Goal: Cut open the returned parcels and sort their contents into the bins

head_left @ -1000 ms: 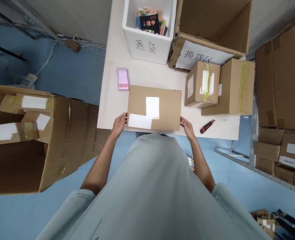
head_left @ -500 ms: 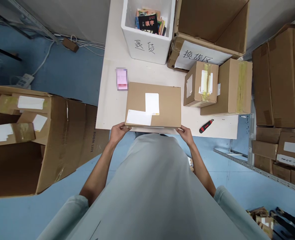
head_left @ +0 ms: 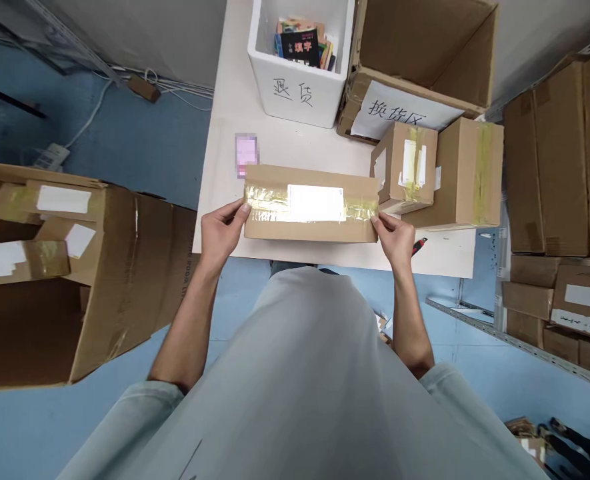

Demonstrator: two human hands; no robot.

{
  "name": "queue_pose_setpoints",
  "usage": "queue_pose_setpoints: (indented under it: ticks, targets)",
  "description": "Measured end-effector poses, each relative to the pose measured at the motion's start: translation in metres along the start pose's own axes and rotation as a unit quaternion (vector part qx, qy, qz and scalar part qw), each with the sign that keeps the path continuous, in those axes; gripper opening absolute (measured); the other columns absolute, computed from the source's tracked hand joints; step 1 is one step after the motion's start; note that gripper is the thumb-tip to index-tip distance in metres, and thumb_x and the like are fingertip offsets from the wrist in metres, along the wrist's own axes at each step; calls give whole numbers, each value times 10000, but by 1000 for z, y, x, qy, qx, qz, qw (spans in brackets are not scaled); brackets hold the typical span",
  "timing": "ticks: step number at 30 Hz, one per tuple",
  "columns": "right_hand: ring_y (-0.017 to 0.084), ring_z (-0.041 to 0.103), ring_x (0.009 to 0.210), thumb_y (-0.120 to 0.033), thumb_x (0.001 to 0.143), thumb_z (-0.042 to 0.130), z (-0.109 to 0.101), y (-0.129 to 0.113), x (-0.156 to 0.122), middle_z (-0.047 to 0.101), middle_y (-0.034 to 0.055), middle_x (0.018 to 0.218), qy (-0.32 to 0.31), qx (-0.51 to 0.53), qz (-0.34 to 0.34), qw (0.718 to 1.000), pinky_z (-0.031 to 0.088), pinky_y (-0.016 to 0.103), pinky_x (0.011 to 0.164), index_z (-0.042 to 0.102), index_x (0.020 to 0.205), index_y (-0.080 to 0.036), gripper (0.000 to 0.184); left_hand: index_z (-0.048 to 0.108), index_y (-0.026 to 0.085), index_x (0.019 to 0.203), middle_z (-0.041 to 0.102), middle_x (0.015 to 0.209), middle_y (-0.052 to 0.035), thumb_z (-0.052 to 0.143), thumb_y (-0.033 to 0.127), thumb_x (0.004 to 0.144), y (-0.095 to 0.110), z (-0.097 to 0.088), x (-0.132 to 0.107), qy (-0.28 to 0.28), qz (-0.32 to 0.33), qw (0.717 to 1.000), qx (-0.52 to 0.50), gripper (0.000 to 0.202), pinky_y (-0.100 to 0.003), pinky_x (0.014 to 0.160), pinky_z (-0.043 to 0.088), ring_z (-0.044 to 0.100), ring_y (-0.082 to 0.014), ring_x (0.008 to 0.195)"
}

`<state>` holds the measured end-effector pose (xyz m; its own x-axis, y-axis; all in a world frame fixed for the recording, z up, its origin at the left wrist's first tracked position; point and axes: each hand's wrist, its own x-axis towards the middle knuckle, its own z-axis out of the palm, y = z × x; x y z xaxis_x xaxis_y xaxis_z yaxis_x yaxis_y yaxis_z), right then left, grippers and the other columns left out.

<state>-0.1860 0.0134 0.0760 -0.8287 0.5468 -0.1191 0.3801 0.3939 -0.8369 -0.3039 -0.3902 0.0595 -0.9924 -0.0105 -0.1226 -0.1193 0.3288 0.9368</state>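
A flat brown cardboard parcel (head_left: 311, 225) is tipped up on edge over the near part of the white table (head_left: 225, 193). Its taped side with a white label faces me. My left hand (head_left: 221, 228) grips its left end, thumb on the tape. My right hand (head_left: 395, 238) grips its right end. Both hands are closed on the parcel.
A white bin (head_left: 299, 93) holding books and an open carton (head_left: 425, 60) with a handwritten sign stand at the table's back. Two sealed boxes (head_left: 407, 170) sit at right, with a red utility knife (head_left: 419, 245) beside my right hand. A pink card (head_left: 246, 151) lies left. A large open carton (head_left: 75, 267) stands on the floor at left, stacked boxes (head_left: 559, 153) at right.
The parcel lay flat on the table with two labels up. My hands have lifted and turned it so that its taped side now faces me.
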Motion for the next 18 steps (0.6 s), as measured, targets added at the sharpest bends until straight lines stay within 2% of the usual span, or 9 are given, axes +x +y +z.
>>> queue_pose_setpoints:
  ticks: [5,11,15,18]
  targets:
    - [394,872,1211,-611,928,860,13,5,-3,909,114,1258,-30,6,8,999,671,566,1157,925,1219,-211,499,847,155,1352,845,1407,-159,756,778,991,-18,6,-5,-15,-8,1000,-4,726,-503,1186,645,795,-356,1331]
    - [351,854,1209,-709,960,794,15,8,-8,891,165,1298,-20,-5,-7,1000,690,519,1085,886,1255,-198,597,803,173,1405,794,1505,-180,741,801,994,-28,6,-9,-11,9,1000,-10,753,-511,1253,595,757,-342,1403]
    - [352,847,1206,-719,938,803,10,20,-4,886,180,1294,-23,9,-11,1000,686,513,1079,878,1256,-188,623,770,165,1434,807,1452,-207,802,774,976,-19,9,-12,19,6,1000,-9,762,-518,1218,626,768,-356,1390]
    - [355,845,1181,-745,924,783,-4,41,1,886,190,1277,-1,18,-8,1000,671,518,1100,887,1222,-171,655,720,182,1524,811,1451,-199,786,739,1015,5,20,-25,-1,43,999,-26,758,-509,1212,638,769,-345,1407]
